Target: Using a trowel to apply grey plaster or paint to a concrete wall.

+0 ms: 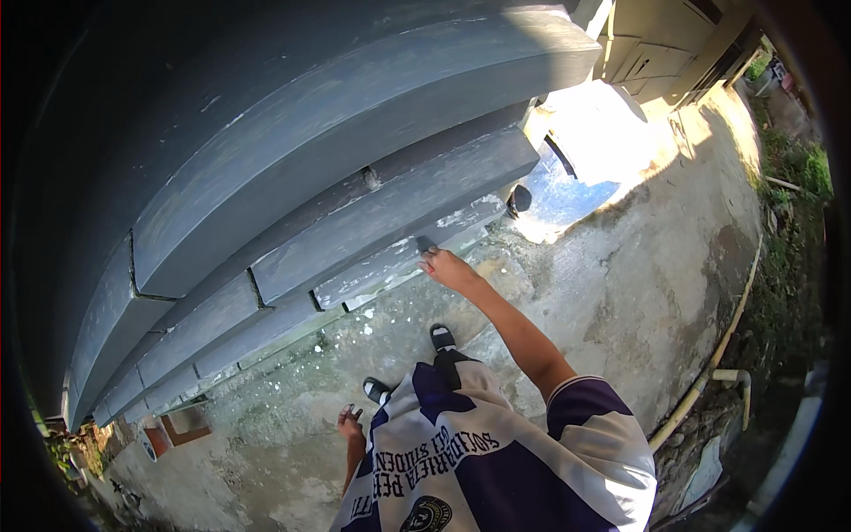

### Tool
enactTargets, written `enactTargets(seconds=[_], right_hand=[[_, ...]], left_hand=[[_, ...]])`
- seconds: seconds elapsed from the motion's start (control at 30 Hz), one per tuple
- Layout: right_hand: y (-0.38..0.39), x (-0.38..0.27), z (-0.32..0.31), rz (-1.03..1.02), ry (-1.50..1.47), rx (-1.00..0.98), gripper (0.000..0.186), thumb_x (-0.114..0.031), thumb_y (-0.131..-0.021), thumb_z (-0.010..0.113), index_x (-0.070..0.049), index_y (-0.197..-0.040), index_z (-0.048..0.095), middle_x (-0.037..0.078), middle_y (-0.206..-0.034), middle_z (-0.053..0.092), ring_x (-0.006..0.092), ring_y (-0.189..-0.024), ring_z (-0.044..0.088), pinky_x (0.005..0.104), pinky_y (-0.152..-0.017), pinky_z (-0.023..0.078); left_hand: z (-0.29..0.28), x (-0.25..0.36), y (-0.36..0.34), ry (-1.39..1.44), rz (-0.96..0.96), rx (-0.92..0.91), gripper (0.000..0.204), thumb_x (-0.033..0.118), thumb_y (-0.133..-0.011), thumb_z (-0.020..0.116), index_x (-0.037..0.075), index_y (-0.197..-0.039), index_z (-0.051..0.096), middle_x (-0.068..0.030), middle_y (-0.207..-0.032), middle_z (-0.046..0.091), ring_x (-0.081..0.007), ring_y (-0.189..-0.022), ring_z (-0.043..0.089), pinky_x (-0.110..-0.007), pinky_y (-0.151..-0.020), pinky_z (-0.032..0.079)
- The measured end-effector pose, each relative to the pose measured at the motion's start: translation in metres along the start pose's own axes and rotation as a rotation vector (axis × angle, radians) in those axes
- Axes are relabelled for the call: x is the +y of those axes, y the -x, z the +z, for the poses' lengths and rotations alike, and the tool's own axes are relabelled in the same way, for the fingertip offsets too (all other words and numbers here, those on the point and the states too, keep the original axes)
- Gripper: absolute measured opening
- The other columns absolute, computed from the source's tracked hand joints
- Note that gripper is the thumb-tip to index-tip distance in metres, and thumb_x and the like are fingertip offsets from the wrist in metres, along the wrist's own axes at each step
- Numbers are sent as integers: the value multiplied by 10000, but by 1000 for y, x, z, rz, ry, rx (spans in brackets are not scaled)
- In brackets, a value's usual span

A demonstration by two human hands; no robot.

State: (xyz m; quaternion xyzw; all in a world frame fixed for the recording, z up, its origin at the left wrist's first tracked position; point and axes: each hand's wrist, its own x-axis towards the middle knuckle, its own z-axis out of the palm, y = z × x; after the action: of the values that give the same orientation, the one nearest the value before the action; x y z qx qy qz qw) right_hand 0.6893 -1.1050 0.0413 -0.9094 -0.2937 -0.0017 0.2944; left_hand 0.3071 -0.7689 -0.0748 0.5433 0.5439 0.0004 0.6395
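Note:
My right arm reaches up to a low strip of grey, peeling paint (390, 264) on the lowest of several stepped concrete ledges. My right hand (440, 266) is closed, its fingertips against this flaking surface. A dark grey patch shows just beyond the fingers; whether it is a thin tool or a shadow I cannot tell. My left hand (349, 420) hangs low beside my body, fingers curled around a small dark thing (356, 411) too small to name.
Above the strip, long grey ledges (372, 106) jut out with sharp edges. A dark round container (519, 201) stands by their right end, near a glaring blue surface (572, 199). White flakes dot the concrete floor (292, 403). A yellowish pipe (700, 383) borders the right side.

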Motion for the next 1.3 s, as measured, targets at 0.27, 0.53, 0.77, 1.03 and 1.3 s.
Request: enactTargets(seconds=[0.27,0.53,0.77,1.03,1.3], right_hand=[[30,123,-106,570,-547,659,204,-117,-814,579,71,-737,597,106,-581,594,183,-543,623,267,-453,472],[2,112,-73,343,308,48,132,-108,-766,523,-8,-760,609,191,-801,582,326,-792,575,403,-708,465],[-41,-24,-31,277,-624,-129,165,-82,-775,615,23,-890,560,125,-807,610,202,-647,628,308,-566,511],[-9,137,-123,543,-23,475,319,-229,-794,594,47,-634,590,158,-548,595,194,-463,604,318,-490,474],[-55,89,-22,206,407,146,209,-78,-684,581,-20,-885,595,216,-899,573,388,-880,526,446,-737,429]], left_hand=[[-6,-8,10,125,85,84,257,-2,-797,396,89,-980,552,-25,-968,605,-166,-732,631,-176,-366,266],[-8,-30,44,282,-92,215,307,62,-780,420,125,-1061,528,-48,-995,607,-185,-759,630,-216,-369,261],[-23,-60,28,152,-131,143,362,232,-859,380,154,-1208,439,32,-1213,516,-193,-998,574,-435,-701,344],[-37,-35,47,367,-53,328,257,93,-819,446,132,-1062,520,-43,-1013,604,-190,-796,629,-188,-378,244],[-60,-67,50,464,-147,422,302,81,-803,420,142,-1081,520,-48,-1009,592,-216,-829,624,-205,-369,249]])
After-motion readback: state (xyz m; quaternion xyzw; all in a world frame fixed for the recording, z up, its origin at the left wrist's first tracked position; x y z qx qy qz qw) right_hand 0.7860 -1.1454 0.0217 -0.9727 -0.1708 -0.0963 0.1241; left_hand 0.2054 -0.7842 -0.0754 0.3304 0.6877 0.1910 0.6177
